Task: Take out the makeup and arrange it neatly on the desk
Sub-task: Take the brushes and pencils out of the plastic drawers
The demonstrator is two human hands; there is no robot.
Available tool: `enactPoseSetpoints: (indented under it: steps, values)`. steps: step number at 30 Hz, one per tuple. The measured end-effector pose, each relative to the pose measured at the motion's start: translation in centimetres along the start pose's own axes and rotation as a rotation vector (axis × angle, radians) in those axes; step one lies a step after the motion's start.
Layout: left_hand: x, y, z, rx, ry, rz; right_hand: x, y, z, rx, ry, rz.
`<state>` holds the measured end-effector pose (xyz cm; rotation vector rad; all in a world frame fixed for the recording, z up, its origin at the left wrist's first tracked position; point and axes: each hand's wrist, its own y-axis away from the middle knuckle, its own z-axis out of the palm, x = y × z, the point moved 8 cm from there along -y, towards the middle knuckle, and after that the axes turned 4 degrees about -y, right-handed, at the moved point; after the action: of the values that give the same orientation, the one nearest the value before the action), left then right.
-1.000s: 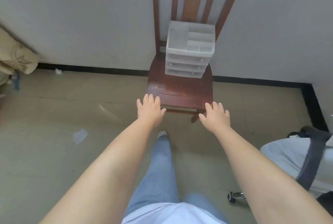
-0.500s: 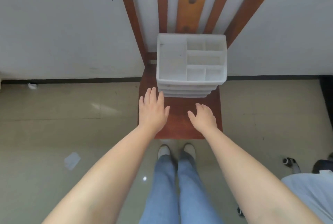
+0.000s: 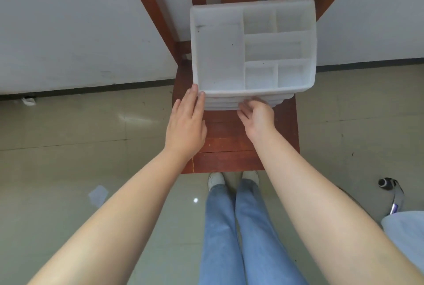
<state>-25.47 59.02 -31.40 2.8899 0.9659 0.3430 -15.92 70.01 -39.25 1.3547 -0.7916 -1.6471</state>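
White plastic organizer is sitting on wooden chair seat, top compartments showing no makeup. Left hand is touching its front-left corner, fingers straight and together. Right hand is curling at drawer fronts; grip unclear. Probably light, rigid, slick; best held by both sides.

Both my bare forearms reach forward. My left hand lies flat, fingers straight and together, fingertips at the near left corner ahead. My right hand has its fingers curled forward and downward.
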Motion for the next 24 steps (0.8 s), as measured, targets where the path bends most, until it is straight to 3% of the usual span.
enactPoseSetpoints:
  steps: [5,11,15,20,24]
  values:
    - [-0.1,0.0,0.1,-0.021,-0.017,-0.002,0.8,-1.7,-0.7,0.06,0.003,0.042]
    - [-0.1,0.3,0.3,-0.07,-0.034,-0.04,0.7,-2.0,-0.3,0.035,-0.252,0.084]
    - [-0.4,0.5,0.7,-0.165,-0.063,-0.07,1.7,-2.4,-1.9,-0.033,-0.118,0.095]
    - [-0.5,0.5,1.2,-0.227,-0.122,-0.102,4.6,-1.0,-6.8,0.016,0.027,0.144]
    - [-0.1,1.7,2.0,-0.141,-0.184,-0.071,6.0,0.0,-8.4,0.013,0.034,0.167]
